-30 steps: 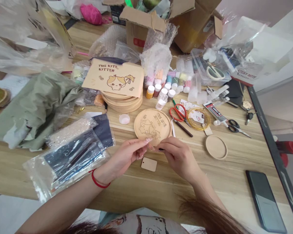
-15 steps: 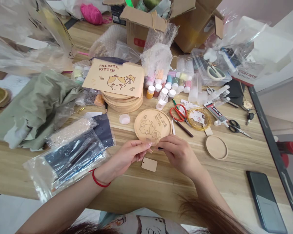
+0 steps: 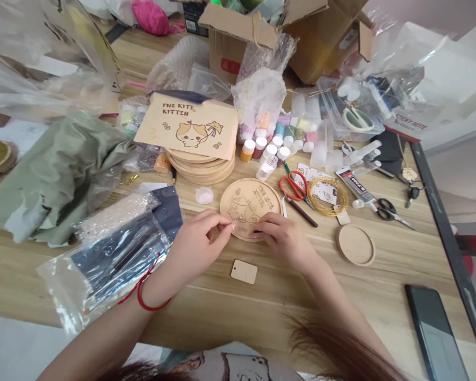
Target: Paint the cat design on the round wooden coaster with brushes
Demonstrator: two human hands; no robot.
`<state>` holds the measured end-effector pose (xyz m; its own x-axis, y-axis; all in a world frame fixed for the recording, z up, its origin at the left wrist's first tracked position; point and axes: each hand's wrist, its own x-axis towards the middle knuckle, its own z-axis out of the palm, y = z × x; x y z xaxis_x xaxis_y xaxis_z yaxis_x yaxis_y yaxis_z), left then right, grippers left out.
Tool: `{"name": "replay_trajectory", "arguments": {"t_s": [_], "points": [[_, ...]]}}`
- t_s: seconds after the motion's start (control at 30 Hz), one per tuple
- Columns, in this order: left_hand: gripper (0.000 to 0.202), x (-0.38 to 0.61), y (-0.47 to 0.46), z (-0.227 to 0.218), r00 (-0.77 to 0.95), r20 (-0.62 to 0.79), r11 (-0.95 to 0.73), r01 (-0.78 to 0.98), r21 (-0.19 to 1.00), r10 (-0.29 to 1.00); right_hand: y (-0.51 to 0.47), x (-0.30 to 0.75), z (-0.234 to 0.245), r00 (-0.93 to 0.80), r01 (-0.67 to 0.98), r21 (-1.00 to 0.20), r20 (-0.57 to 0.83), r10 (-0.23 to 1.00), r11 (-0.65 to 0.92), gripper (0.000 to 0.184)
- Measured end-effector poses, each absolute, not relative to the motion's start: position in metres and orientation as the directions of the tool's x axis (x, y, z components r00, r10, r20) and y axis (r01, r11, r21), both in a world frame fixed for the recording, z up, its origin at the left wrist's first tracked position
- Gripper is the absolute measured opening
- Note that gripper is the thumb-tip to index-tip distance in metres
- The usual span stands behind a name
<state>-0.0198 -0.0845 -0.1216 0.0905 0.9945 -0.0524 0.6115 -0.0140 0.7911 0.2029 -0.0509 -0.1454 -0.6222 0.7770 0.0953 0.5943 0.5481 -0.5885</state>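
A round wooden plaque (image 3: 250, 198) lies flat in front of me, with a kitten figure and lettering outlined in thin lines. At its lower left rim is my left hand (image 3: 204, 238), closed with thumb and forefinger pinched together; whatever they hold is too small to make out. My right hand (image 3: 287, 239) rests over the plaque's lower right part, fingers bent and drawn together, and their tips hide what they touch. Below the plaque sits a small wooden tag (image 3: 244, 271) with a hole in one corner.
To the right lie red-handled pliers (image 3: 293, 186), a coil of gold wire (image 3: 328, 197), a glue tube (image 3: 356, 186), black scissors (image 3: 392, 212), a shallow round wooden tray (image 3: 356, 245) and a phone (image 3: 440, 333). Left are plastic packets (image 3: 115, 264) and stacked wooden discs (image 3: 202, 169).
My hands were close together at the plaque's lower edge. Now they are apart, the left shifted left and up to the rim, the right moved forward over the plaque.
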Motion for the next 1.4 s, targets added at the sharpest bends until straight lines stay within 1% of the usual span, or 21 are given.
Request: {"name": "replay_trajectory", "arguments": {"t_s": [0.07,0.13,0.33,0.7,0.8,0.9,1.07,1.3,1.4], "points": [[0.017,-0.020,-0.086,-0.124,0.122,-0.031,-0.063,0.693,0.719,0.992,-0.048,0.203,-0.145,-0.643,0.592,-0.565,0.099,0.759,0.575,0.024],[0.017,-0.022,-0.087,-0.127,0.130,-0.029,-0.077,0.733,0.676,0.991,-0.047,0.203,-0.144,-0.667,0.586,-0.542,0.099,0.738,0.603,0.024],[0.019,-0.023,-0.085,-0.131,0.153,-0.067,-0.075,0.763,0.642,0.986,-0.045,0.201,-0.141,-0.701,0.583,-0.498,0.090,0.707,0.642,0.022],[0.024,-0.022,-0.085,-0.129,0.179,-0.126,-0.062,0.780,0.623,0.976,-0.043,0.200,-0.135,-0.689,0.603,-0.510,0.054,0.722,0.614,0.019],[0.023,-0.022,-0.084,-0.130,0.178,-0.132,-0.059,0.783,0.619,0.975,-0.042,0.200,-0.134,-0.688,0.612,-0.492,0.054,0.723,0.619,0.018],[0.022,-0.023,-0.084,-0.130,0.187,-0.130,-0.063,0.769,0.637,0.974,-0.041,0.200,-0.134,-0.704,0.603,-0.473,0.063,0.708,0.642,0.020],[0.022,-0.025,-0.082,-0.129,0.315,-0.124,-0.136,0.687,0.714,0.941,-0.041,0.199,-0.134,-0.729,0.586,-0.445,0.077,0.681,0.678,0.023],[0.026,-0.029,-0.084,-0.134,0.456,-0.093,-0.269,0.663,0.698,0.885,-0.041,0.196,-0.130,-0.723,0.592,-0.489,0.029,0.690,0.641,0.019],[0.026,-0.028,-0.084,-0.135,0.479,-0.069,-0.310,0.663,0.681,0.875,-0.041,0.194,-0.128,-0.714,0.602,-0.503,0.009,0.700,0.620,0.016]]}}
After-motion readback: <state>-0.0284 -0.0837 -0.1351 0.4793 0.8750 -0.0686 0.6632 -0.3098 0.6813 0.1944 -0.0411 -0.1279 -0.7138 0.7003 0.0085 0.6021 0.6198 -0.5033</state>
